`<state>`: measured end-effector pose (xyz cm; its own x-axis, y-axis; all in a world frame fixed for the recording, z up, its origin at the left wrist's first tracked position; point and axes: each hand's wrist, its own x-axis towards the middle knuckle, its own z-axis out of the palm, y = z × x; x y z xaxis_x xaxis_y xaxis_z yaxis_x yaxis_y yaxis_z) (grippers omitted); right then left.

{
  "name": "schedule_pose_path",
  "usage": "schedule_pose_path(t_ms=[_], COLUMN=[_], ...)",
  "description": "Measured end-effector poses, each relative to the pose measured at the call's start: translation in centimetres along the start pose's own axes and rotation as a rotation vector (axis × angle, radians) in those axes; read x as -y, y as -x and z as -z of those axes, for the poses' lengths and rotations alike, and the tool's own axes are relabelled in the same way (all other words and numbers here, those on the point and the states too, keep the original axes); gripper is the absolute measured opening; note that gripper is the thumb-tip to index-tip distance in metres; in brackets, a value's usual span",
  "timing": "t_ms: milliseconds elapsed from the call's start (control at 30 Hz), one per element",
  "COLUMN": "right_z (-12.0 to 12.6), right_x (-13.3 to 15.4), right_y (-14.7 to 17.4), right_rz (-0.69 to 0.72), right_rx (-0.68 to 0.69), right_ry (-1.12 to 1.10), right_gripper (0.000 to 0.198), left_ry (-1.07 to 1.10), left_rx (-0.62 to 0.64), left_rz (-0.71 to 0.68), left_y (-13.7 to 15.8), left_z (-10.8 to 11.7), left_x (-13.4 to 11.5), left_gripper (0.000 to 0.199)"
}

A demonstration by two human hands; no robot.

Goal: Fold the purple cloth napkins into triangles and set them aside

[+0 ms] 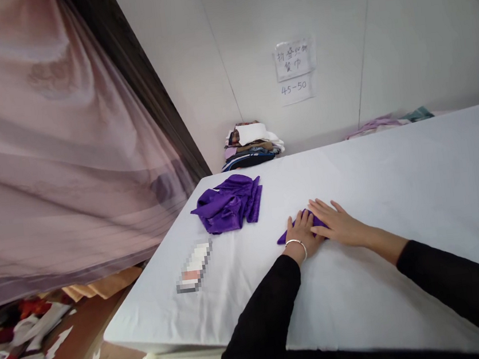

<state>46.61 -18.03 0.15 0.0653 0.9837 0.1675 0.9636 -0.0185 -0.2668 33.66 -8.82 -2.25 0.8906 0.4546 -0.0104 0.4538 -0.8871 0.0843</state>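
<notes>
Leftward, past the left hand (306, 235), lie purple fabric (224, 209) and a pixelated object (196, 266).

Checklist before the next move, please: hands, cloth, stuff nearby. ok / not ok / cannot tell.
1. Left hand on the small purple cloth: ok.
2. Right hand on it too: ok.
3. Small purple cloth fully visible: not ok, hands cover much of it.
4. Edges aligned under the hands: cannot tell, hidden.
5. Purple pile apart from both hands: ok.
6. Pixelated object apart from the hands: ok.
</notes>
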Motion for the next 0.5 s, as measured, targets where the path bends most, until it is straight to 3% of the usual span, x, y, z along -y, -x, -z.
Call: schedule_pose_path(t_ms=[167,500], right_z=[-1.8,-3.6], right_x=[1.8,0.4], right_y=[-2.6,-2.2], right_rz=[-0.010,0.030], right_rx=[0.108,0.061], right_ry=[-0.114,-0.110], right_gripper=[0.072,0.071], left_ry=[-0.042,-0.018], left_rx=[0.020,0.052], left_rz=[-0.020,0.004], left_y=[-0.1,0.4], left_z=[-0.2,-0.1], left_x=[-0.1,0.8], left_gripper=[0.065,0.068])
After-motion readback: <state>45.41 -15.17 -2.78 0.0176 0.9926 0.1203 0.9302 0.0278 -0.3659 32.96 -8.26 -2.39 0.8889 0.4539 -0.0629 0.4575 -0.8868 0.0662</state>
